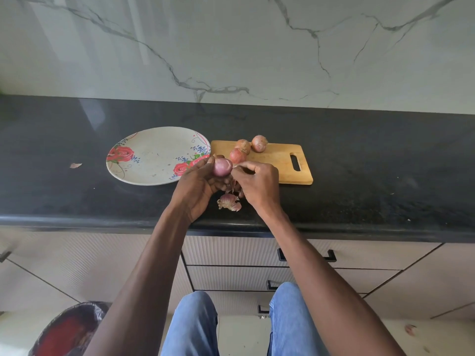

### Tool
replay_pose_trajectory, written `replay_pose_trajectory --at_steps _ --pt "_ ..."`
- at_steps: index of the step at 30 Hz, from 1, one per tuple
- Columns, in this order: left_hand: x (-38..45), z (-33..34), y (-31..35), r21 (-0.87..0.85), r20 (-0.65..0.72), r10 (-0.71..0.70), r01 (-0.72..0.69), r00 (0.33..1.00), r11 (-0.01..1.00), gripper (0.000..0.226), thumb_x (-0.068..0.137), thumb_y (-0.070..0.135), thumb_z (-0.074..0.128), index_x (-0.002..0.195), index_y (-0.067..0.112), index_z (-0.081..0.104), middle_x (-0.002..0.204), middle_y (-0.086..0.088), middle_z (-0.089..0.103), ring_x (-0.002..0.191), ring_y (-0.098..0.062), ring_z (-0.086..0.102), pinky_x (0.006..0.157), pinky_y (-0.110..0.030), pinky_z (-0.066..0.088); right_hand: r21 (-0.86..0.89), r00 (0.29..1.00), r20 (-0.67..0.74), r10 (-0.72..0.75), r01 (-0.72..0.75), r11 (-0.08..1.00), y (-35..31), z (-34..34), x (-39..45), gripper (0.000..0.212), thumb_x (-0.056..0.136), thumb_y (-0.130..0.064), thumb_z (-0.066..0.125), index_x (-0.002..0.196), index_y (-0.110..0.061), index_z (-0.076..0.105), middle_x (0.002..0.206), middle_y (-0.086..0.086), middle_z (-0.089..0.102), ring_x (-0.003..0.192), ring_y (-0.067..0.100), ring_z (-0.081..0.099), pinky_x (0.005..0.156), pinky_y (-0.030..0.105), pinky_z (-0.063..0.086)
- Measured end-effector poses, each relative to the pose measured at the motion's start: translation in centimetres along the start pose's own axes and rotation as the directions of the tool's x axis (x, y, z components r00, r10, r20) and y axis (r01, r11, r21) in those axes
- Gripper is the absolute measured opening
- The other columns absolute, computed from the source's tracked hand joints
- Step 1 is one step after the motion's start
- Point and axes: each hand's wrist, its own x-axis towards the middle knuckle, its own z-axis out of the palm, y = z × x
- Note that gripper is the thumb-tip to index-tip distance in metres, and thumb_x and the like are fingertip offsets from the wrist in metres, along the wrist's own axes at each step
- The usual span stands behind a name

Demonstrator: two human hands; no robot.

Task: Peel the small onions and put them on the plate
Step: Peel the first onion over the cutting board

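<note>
My left hand (195, 186) grips a small purple onion (221, 167), largely peeled, just above the counter between the plate and the board. My right hand (258, 185) pinches a strip of skin at the onion's right side. Three unpeeled onions lie on the wooden cutting board (280, 163): one at the back right (259, 143), one at the back left (243, 145) and one nearer me (237, 155). The flowered plate (151, 155) sits to the left with nothing on it. A pile of peeled skin (229, 202) lies on the counter under my hands.
The black counter (359, 176) runs across, with a marble wall behind. A scrap of skin (75, 165) lies left of the plate. Drawers with black handles (305, 256) are below the counter edge. A bin lined with a black bag (69, 330) stands on the floor at lower left.
</note>
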Motion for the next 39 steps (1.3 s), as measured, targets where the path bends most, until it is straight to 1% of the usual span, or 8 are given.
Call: replay_pose_trajectory --at_steps 7,14,16,18,24,28,33,39 --pt "-0.3 0.0 0.0 0.044 0.031 0.016 -0.017 0.999 0.999 0.012 0.102 0.006 0.052 0.099 0.005 0.064 0.079 -0.007 0.068 0.063 -0.014 0.061 0.057 -0.022 0.054 0.029 1.000 -0.006 0.017 -0.017 0.999 -0.3 -0.2 -0.2 0.018 0.088 -0.011 0.068 0.073 -0.008 0.077 0.056 0.001 0.065 0.047 0.008 0.049 0.045 0.031 0.040" --pt "-0.2 0.0 0.0 -0.022 -0.005 0.021 -0.021 1.000 1.000 0.008 0.102 0.008 0.054 0.103 0.007 0.062 0.081 -0.008 0.070 0.063 -0.015 0.063 0.056 -0.023 0.054 -0.078 0.990 -0.136 -0.026 0.016 0.997 0.1 0.0 -0.1 0.026 0.089 -0.016 0.068 0.064 -0.009 0.068 0.056 -0.002 0.065 0.050 0.017 0.058 0.052 0.037 0.049" --pt "0.0 -0.2 -0.1 -0.045 -0.028 0.022 -0.023 0.999 0.999 0.011 0.101 0.008 0.055 0.108 0.006 0.062 0.088 -0.009 0.072 0.068 -0.017 0.066 0.058 -0.024 0.056 -0.148 0.991 -0.121 -0.063 0.045 0.988 0.1 0.0 -0.1 0.007 0.087 -0.012 0.072 0.081 -0.011 0.076 0.076 -0.003 0.073 0.066 0.009 0.065 0.063 0.030 0.056" --pt "0.1 -0.4 -0.3 -0.048 -0.042 0.033 -0.035 0.999 0.998 0.016 0.101 0.007 0.055 0.115 0.005 0.061 0.094 -0.011 0.072 0.073 -0.018 0.067 0.061 -0.024 0.057 -0.223 0.983 -0.132 -0.130 0.098 0.970 0.1 0.1 -0.1 0.014 0.086 -0.008 0.073 0.098 -0.009 0.079 0.095 0.001 0.076 0.081 0.006 0.066 0.075 0.024 0.056" --pt "0.0 -0.4 -0.5 -0.016 -0.007 0.093 -0.093 0.996 0.996 0.022 0.097 0.008 0.060 0.118 0.005 0.065 0.102 -0.009 0.072 0.080 -0.016 0.070 0.065 -0.025 0.057 -0.131 0.985 -0.081 -0.150 0.138 0.982 -0.1 0.0 0.0 0.030 0.088 -0.026 0.077 0.110 -0.006 0.076 0.105 0.002 0.077 0.093 -0.003 0.063 0.078 0.003 0.046" --pt "0.0 -0.2 -0.6 0.026 0.000 0.100 -0.100 0.995 0.995 0.020 0.096 0.003 0.060 0.114 0.009 0.068 0.099 -0.006 0.076 0.084 -0.015 0.072 0.067 -0.025 0.057 -0.023 0.998 -0.032 -0.060 0.060 0.998 0.0 -0.2 0.2 0.024 0.088 -0.021 0.077 0.108 -0.007 0.077 0.098 0.000 0.078 0.084 -0.006 0.068 0.079 0.018 0.056" --pt "-0.3 0.0 -0.5 0.049 0.021 0.121 -0.122 0.992 0.991 0.029 0.081 0.014 0.069 0.110 0.012 0.070 0.099 -0.005 0.077 0.092 -0.016 0.073 0.079 -0.031 0.060 0.056 0.999 -0.034 0.017 -0.015 0.998 0.2 0.0 0.2 0.015 0.086 -0.021 0.079 0.096 -0.009 0.081 0.078 -0.002 0.077 0.075 0.021 0.073 0.066 0.040 0.058" --pt "0.0 -0.2 -0.8 0.107 0.017 0.144 -0.145 0.989 0.984 0.024 0.085 0.013 0.070 0.109 0.013 0.073 0.103 -0.009 0.077 0.093 -0.020 0.072 0.086 -0.036 0.059 -0.060 0.984 -0.077 -0.159 0.154 0.986 0.6 0.8 -0.1 0.028 0.089 -0.025 0.077 0.070 -0.004 0.075 0.059 0.004 0.067 0.053 0.025 0.062 0.047 0.042 0.049"
